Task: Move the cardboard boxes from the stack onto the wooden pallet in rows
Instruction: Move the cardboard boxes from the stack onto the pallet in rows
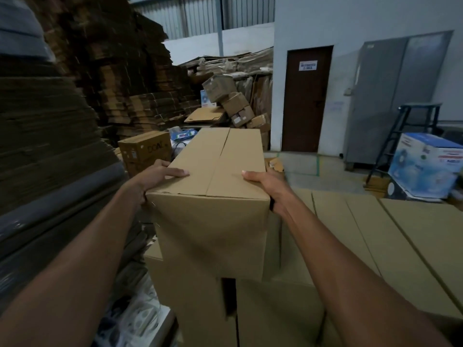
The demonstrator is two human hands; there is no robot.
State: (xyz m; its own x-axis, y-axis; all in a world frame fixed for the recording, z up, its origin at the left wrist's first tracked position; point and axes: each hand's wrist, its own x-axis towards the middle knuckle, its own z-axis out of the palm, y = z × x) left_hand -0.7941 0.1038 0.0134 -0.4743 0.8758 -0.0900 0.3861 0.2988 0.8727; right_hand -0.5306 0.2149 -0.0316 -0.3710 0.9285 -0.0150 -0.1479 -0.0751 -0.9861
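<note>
Head view: the only camera; it looks down along both forearms.
Box [215, 176]: a plain brown carton in the middle, flaps closed with the seam running away from the person. It is held level, directly above the boxes underneath [190, 291]. I cannot tell if its bottom touches them or is just lifted.
Left hand [155, 179]: it grips the box at the near left corner, thumb flat on the top face, the other fingers wrapped down the left side.
Right hand [268, 186]: it grips the near right corner in the same way, thumb on top and fingers curled on the right side.
Row of boxes [375, 234]: closed cartons lie side by side at the right, just beside the held one, with their tops lower than its top.
Pallet: not visible; probably it is covered by these cartons.
Flat cardboard [50, 136]: high piles close on the left.
Step in hand: I judge it to be carrying the box to its place in a row.
Advice: both grips are high and near, so the far end may dip. It is better to slide the fingers lower, hold the top level, turn away from the left piles, and put it down with its edges in line with the neighbours.
</note>
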